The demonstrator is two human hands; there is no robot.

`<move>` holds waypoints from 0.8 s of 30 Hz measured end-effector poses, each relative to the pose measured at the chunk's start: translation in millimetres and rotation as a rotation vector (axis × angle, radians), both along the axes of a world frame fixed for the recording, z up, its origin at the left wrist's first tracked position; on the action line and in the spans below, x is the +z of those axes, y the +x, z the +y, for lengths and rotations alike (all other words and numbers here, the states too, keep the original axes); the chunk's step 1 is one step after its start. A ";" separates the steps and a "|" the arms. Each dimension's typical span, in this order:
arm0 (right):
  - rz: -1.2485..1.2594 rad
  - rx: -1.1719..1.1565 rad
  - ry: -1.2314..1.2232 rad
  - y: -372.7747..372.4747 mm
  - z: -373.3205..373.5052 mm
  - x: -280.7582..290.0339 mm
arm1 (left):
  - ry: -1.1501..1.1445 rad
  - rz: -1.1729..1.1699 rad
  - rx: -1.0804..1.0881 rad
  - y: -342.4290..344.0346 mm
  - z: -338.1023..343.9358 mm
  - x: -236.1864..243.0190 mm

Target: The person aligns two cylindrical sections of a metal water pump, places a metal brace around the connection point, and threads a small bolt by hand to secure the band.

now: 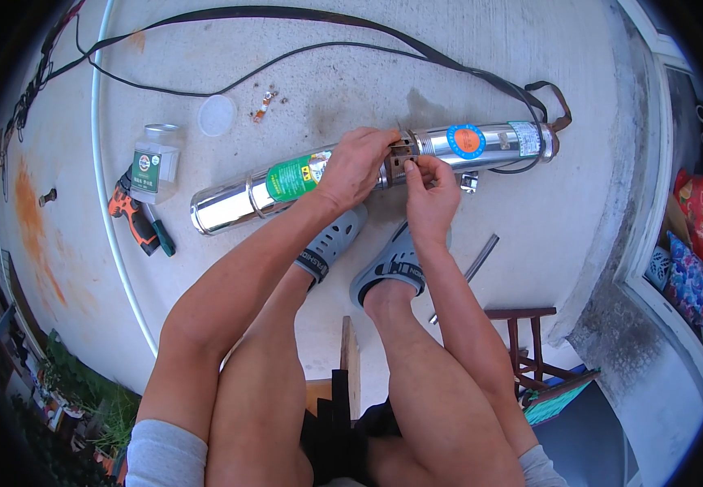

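Observation:
A long, shiny stainless-steel submersible pump [223, 209] lies slantwise on the concrete, with a green label on its left part and an orange-and-blue round sticker on its right part. My left hand [357, 169] curls over the middle of the pump, fingertips at the upper edge of the brownish slotted joint section [403, 148]. Close beside it, my right hand [434, 193] has thumb and finger pinched at that section's lower edge. Whatever sits in the pinch is too small to make out. Just below the pump, near my right hand, rests a small shiny metal piece [469, 182].
A black cable [384, 31] runs from the pump's right end. To the left are a clear jar [157, 162], an orange-black power drill [134, 221], a green-handled screwdriver [162, 235] and a white hose [100, 162]. A metal rod [481, 258] and wooden stool [522, 312] stand right of my feet.

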State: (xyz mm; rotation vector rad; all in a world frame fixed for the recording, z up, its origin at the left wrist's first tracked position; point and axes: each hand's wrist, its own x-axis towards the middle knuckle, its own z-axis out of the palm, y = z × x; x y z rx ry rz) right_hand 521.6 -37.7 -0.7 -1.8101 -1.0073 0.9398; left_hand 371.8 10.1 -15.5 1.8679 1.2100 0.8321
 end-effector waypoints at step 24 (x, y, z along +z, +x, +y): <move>-0.258 0.078 0.071 -1.3 12.4 5.1 | 0.022 0.007 -0.080 -6.5 -1.7 4.3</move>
